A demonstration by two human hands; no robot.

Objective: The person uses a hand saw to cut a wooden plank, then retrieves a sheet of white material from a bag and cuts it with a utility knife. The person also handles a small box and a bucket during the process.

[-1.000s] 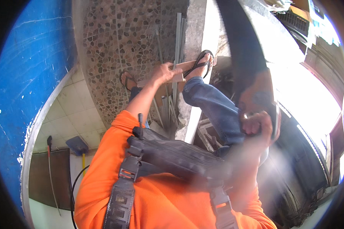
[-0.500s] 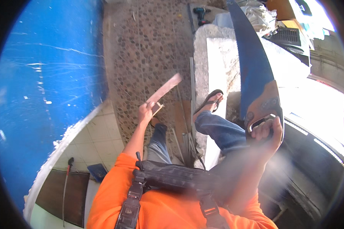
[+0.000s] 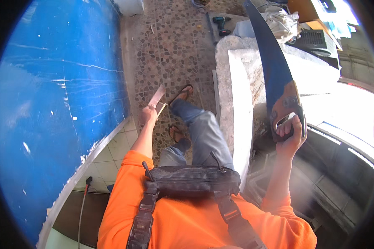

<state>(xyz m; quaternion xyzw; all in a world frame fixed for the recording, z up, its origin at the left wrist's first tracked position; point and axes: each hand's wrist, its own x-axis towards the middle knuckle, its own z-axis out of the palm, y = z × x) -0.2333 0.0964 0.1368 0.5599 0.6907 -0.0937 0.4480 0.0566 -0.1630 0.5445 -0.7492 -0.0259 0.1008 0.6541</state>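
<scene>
My right hand (image 3: pixel 292 135) is closed round the handle of a handsaw (image 3: pixel 273 62). The saw's long blade is dark blue with bare brownish metal near the handle, and it points forward and up, with its teeth on the left. On the left, my left hand (image 3: pixel 148 115) grips a short, flat strip of wood (image 3: pixel 157 96) that sticks out past the fingers. A second thin, pale-edged piece (image 3: pixel 161 109) juts from the same grip; its lower part is hidden by the hand. Saw and wood are well apart.
A blue wall (image 3: pixel 62 83) rises at my left. To the right runs a rough concrete ledge (image 3: pixel 225 54) with a white face. A cordless drill (image 3: pixel 221 25) lies near its far end, beside a whitish bag (image 3: pixel 280 25). My sandalled feet stand on the pebbled floor (image 3: pixel 166 50).
My right foot has come down off the ledge onto the pebbled floor. My left hand and the wood have shifted slightly left. The saw stays raised in my right hand.
</scene>
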